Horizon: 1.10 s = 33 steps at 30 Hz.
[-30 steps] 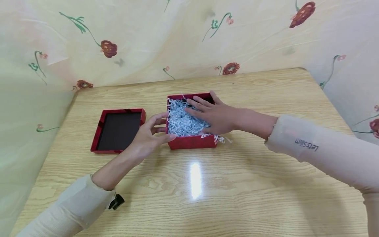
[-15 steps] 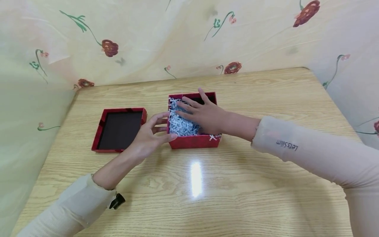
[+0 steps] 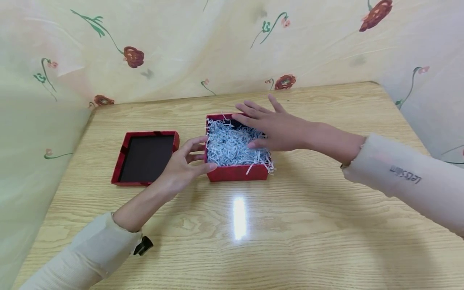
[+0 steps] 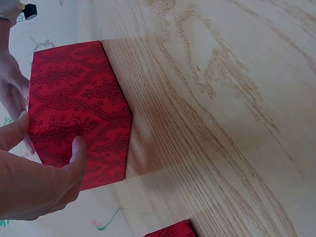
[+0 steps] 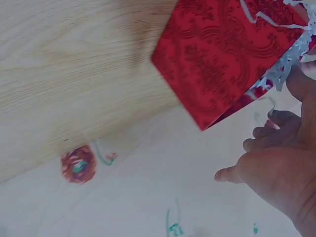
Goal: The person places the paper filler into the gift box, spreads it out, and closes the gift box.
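Note:
A red patterned box [image 3: 237, 173] stands on the table, filled with pale blue shredded paper [image 3: 232, 147]. Strands of it hang over the near right corner. My left hand [image 3: 183, 165] holds the box at its left wall, thumb at the near left corner of the rim and the other fingers along the outside. In the left wrist view one fingertip lies near the red side wall [image 4: 74, 98]. Over the box's right part is my right hand [image 3: 280, 127], fingers spread, its thumb above the paper. It hides the far right corner.
Left of the box lies a red lid [image 3: 116, 173], its black inside facing up. The wooden table [image 3: 290, 241] reaches back to a flowered cloth [image 3: 174, 48]. A black clip [image 3: 143, 245] sits at my left sleeve.
My right hand first pushed left across the paper, then lifted and drew back right. The paper now spreads further to the right in the box. My left hand stays in place.

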{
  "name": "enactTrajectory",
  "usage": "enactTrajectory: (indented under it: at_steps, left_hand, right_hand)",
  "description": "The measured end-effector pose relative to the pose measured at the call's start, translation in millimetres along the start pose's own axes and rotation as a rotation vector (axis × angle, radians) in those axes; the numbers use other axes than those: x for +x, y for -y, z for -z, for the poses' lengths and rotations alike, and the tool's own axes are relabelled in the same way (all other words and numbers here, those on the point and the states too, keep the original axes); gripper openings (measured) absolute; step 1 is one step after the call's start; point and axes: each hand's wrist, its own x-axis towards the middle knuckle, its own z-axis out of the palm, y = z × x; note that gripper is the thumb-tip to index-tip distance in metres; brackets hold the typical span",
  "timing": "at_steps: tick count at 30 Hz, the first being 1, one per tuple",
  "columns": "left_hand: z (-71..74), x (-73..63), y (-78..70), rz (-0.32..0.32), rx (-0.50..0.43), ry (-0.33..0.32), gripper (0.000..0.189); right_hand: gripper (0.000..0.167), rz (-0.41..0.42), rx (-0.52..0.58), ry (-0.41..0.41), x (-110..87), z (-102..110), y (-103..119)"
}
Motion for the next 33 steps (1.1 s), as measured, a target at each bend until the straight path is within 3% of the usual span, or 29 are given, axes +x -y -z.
enactTrajectory:
  at_steps: [9, 22, 27, 33]
  left_hand:
    - [-1.4, -2.4, 3.1, -0.015, 0.013, 0.0, 0.07]
    - [-5.0, -3.1, 6.9, -0.024, 0.03, -0.009, 0.071]
    - [-5.3, -3.0, 7.5, -0.029, 0.034, -0.004, 0.071]
    - [-5.8, -2.9, 9.2, -0.039, 0.03, -0.001, 0.071]
  right_hand:
    - [0.081, 0.017, 0.023, -0.104, -28.1, -3, -14]
    - [0.111, 0.079, 0.043, -0.023, -35.3, -21, -4]
    - [0.108, 0.104, 0.077, -0.006, -32.6, -26, 2]
    - [0.094, 0.09, 0.089, 0.005, -27.9, -29, 8]
